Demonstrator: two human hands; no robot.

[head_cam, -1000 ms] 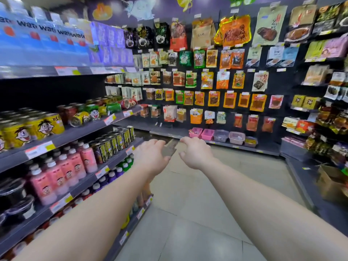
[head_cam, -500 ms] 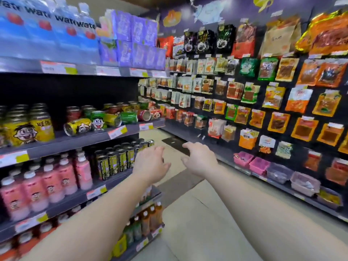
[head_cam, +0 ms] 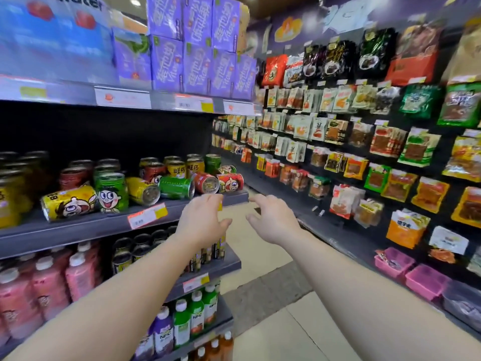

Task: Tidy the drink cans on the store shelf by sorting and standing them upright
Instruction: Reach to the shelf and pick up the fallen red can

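Currently both arms reach forward toward the middle shelf [head_cam: 109,226] on the left side of the aisle. Left hand [head_cam: 201,221]: fingers loosely spread and curled, holding nothing, in front of the shelf edge near its right end. Right hand [head_cam: 273,221]: fingers likewise released and empty, just right of the shelf's end, apart from the left hand. Drink cans on the middle shelf are mixed. Lying on their sides: a yellow can [head_cam: 68,203] at front left, a second yellow can [head_cam: 142,191], a green can [head_cam: 177,188], a red can [head_cam: 207,182] and another red can [head_cam: 230,182] nearest the shelf's right end. Upright among them: a green cartoon-face can [head_cam: 111,193]; further upright cans stand in rows behind. Neither hand touches a can. Shelf below holds pink bottles [head_cam: 49,282] and dark cans [head_cam: 130,252]. Snack packets [head_cam: 377,142] hang on the right wall. Image is motion-blurred.
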